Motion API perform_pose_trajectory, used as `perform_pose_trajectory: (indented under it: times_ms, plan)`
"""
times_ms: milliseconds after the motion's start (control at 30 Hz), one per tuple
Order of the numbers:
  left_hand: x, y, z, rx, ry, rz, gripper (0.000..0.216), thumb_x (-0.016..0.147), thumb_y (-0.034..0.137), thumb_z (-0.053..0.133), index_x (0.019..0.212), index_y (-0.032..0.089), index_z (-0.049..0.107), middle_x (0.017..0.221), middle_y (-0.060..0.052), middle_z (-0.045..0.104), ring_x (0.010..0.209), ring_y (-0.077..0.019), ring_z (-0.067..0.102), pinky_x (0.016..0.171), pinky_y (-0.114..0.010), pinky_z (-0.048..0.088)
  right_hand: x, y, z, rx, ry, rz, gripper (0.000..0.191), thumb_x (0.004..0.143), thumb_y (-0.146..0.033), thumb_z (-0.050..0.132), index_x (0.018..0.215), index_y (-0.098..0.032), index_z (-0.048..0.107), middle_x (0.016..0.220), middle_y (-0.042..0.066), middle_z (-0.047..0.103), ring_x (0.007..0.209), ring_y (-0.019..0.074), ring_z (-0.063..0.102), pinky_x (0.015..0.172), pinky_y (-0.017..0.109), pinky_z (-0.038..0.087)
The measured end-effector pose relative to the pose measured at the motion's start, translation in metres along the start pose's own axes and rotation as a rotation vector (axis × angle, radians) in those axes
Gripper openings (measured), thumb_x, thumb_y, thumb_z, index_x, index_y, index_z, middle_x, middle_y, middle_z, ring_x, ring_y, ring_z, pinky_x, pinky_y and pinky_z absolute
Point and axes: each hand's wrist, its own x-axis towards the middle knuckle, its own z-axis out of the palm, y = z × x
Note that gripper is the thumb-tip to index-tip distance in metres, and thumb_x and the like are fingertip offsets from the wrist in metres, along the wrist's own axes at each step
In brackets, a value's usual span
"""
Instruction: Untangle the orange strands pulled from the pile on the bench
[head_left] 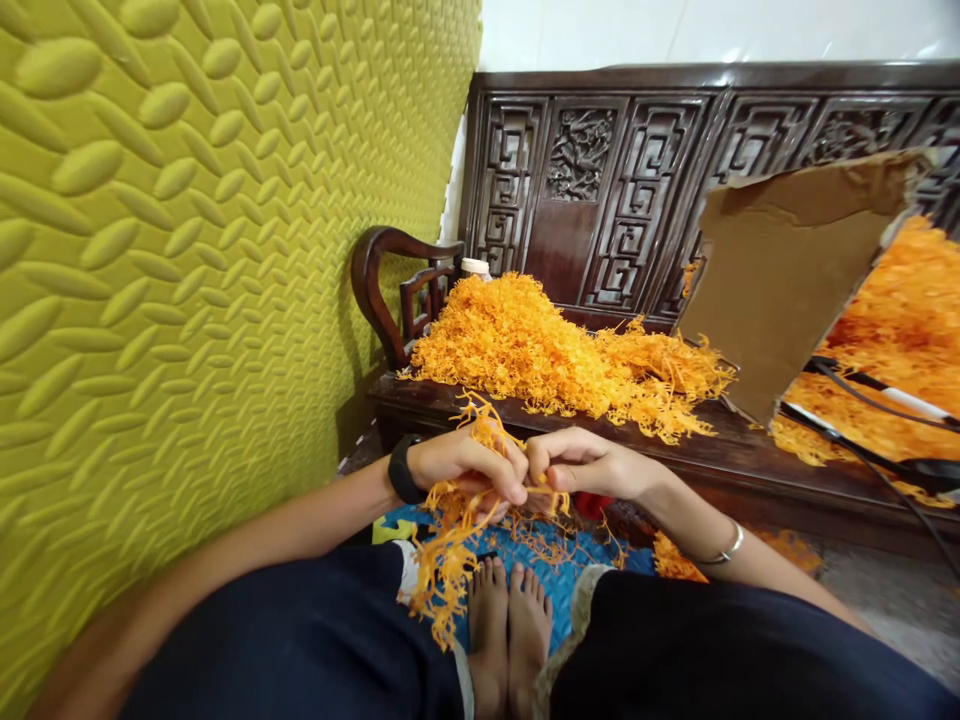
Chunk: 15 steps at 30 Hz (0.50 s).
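A bunch of thin orange plastic-looking strands (444, 575) hangs from my left hand (472, 465), whose fingers are closed round it. Loose ends stick out above the knuckles and dangle below toward my lap. My right hand (581, 465) meets the left one over my knees, its thumb and fingers pinching a few of the same strands. Just beyond both hands, a big heap of curly orange strands (517, 340) lies on the dark wooden bench (675, 462). Where the fingertips meet, the exact part they grip is partly hidden.
Upright on the bench, a cardboard sheet (795, 270) stands before another orange pile (900, 330) with black cables (862, 440). A yellow textured mat (187, 250) covers the left side. My bare feet (510, 620) rest on a blue mat (559, 550) scattered with strands.
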Motion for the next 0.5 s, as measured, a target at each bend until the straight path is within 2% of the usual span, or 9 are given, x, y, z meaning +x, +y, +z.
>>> perform_pose_trajectory:
  times_ms: [200,367,500]
  plan:
    - [0.004,-0.004,0.0,0.032,-0.064,-0.049,0.016,0.055,0.017,0.062,0.041,0.014,0.055,0.033,0.002,0.048,0.029,-0.0099,0.042,0.034,-0.022,0.033,0.0,0.02,0.0,0.164,-0.055,-0.031,0.025,0.085,-0.034,0.059,0.075,-0.011,0.055,0.07,0.002,0.057,0.062,0.008,0.055,0.063,0.022,0.045]
    - [0.004,-0.004,0.0,0.059,-0.068,-0.06,0.015,0.055,0.016,0.063,0.042,0.015,0.057,0.032,0.003,0.046,0.027,-0.007,0.031,0.033,-0.023,0.029,-0.001,0.023,0.003,0.238,-0.052,-0.017,0.024,0.083,-0.032,0.061,0.072,-0.011,0.054,0.069,0.002,0.058,0.061,0.0077,0.055,0.061,0.021,0.045]
    - [0.004,-0.005,0.001,0.057,-0.119,-0.089,0.019,0.055,0.018,0.065,0.04,0.015,0.054,0.031,0.005,0.042,0.028,-0.0064,0.028,0.033,-0.023,0.03,-0.002,0.024,0.004,0.266,-0.085,-0.028,0.024,0.084,-0.029,0.061,0.071,-0.011,0.053,0.068,0.001,0.056,0.06,0.0076,0.055,0.063,0.021,0.046]
